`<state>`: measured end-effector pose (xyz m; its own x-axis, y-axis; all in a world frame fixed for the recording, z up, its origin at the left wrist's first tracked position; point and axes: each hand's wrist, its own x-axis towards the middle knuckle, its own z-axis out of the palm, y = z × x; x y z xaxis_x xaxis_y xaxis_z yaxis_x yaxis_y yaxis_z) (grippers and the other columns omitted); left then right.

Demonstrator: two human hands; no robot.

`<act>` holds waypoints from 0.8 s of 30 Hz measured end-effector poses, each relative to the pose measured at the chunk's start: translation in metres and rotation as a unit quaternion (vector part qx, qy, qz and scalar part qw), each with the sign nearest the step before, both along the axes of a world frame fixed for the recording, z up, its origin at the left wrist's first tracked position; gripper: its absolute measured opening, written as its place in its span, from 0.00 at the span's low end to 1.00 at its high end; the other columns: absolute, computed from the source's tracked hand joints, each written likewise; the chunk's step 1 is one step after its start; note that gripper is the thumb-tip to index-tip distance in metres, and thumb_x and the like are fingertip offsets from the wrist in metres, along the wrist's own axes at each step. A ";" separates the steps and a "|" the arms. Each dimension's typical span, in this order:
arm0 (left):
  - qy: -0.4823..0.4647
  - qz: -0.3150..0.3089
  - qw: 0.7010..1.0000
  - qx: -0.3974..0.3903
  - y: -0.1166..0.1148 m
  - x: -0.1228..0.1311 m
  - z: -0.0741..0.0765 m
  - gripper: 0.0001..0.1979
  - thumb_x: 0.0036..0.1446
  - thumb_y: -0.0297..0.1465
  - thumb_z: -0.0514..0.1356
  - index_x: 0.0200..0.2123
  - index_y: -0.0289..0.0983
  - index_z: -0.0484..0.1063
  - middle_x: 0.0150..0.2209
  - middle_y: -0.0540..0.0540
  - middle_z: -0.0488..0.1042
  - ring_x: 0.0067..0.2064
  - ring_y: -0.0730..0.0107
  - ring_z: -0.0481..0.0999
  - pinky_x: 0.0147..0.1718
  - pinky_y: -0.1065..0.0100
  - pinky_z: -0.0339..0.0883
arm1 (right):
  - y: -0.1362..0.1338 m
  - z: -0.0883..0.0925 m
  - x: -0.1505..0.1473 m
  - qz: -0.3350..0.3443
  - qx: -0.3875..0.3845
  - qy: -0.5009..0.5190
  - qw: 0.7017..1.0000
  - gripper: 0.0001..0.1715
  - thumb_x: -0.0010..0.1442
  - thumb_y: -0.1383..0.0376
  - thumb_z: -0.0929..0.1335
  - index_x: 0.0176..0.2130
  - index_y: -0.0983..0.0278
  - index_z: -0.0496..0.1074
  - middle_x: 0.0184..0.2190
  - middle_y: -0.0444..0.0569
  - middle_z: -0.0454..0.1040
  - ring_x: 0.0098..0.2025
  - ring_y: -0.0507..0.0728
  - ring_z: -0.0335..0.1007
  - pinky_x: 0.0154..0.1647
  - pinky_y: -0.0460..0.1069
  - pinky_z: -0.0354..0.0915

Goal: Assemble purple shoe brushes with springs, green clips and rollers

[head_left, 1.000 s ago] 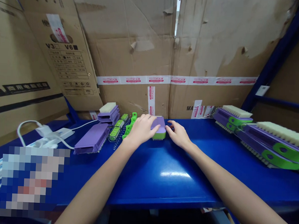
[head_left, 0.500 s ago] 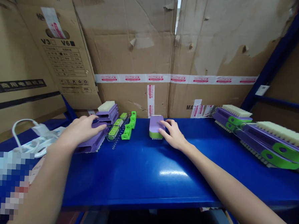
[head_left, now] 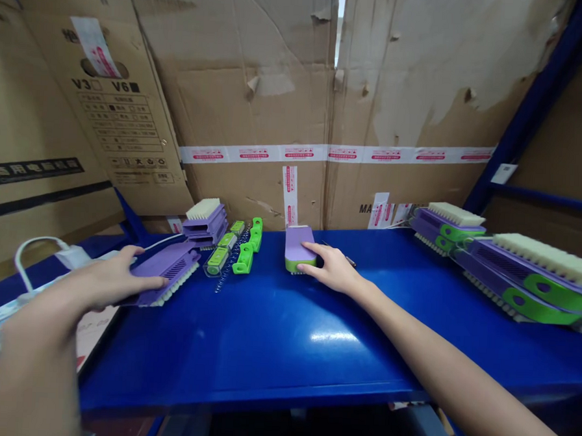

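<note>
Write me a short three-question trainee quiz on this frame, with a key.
1. True or false: the left hand grips the long purple brush.
2. What does the right hand touch? A scissors; B the small purple-and-green block; C a cup.
3. Fill in: the stacked brushes lie at the blue table's ___ end.
Key: 1 true; 2 B; 3 right.

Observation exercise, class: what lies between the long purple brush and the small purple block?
Head view: between long purple brush and small purple block lie green-capped clear pieces, green clips and a thin spring.
</note>
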<state>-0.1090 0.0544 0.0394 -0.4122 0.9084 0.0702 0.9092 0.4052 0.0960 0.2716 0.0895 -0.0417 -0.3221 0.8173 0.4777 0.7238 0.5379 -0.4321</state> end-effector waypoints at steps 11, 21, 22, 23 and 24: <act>0.027 -0.086 0.988 0.123 -0.004 0.069 0.042 0.43 0.46 0.63 0.47 0.59 0.45 0.57 0.45 0.40 0.76 0.46 0.45 0.74 0.43 0.54 0.65 | -0.019 0.007 -0.017 -0.028 -0.002 -0.044 0.999 0.33 0.58 0.49 0.64 0.57 0.63 0.66 0.45 0.55 0.77 0.47 0.63 0.73 0.48 0.56 0.66; -0.013 -0.278 0.936 0.217 0.005 0.249 0.025 0.37 0.55 0.50 0.52 0.62 0.37 0.49 0.48 0.33 0.71 0.51 0.47 0.71 0.47 0.55 0.63 | -0.004 0.032 0.004 0.061 -0.219 0.580 0.783 0.34 0.59 0.42 0.56 0.56 0.58 0.59 0.36 0.50 0.77 0.37 0.58 0.75 0.35 0.54 0.71; -0.013 -0.310 0.926 0.214 0.004 0.262 0.017 0.37 0.55 0.49 0.53 0.62 0.37 0.49 0.49 0.32 0.69 0.52 0.47 0.70 0.47 0.55 0.63 | -0.003 0.034 0.006 0.065 -0.222 0.590 0.773 0.33 0.59 0.42 0.56 0.54 0.58 0.61 0.36 0.50 0.77 0.38 0.58 0.75 0.36 0.54 0.71; -0.010 -0.340 0.916 0.213 0.003 0.273 0.010 0.37 0.56 0.49 0.53 0.62 0.37 0.49 0.50 0.31 0.68 0.53 0.47 0.68 0.46 0.56 0.63 | -0.001 0.035 0.009 0.052 -0.209 0.598 0.772 0.29 0.59 0.44 0.58 0.51 0.60 0.64 0.35 0.49 0.77 0.38 0.58 0.74 0.37 0.53 0.71; -0.007 -0.363 0.906 0.216 0.003 0.281 0.003 0.36 0.56 0.49 0.53 0.62 0.37 0.48 0.51 0.30 0.66 0.55 0.47 0.67 0.46 0.56 0.64 | 0.001 0.034 0.012 0.024 -0.184 0.604 0.775 0.25 0.58 0.48 0.62 0.47 0.61 0.66 0.34 0.48 0.76 0.37 0.57 0.74 0.38 0.52 0.71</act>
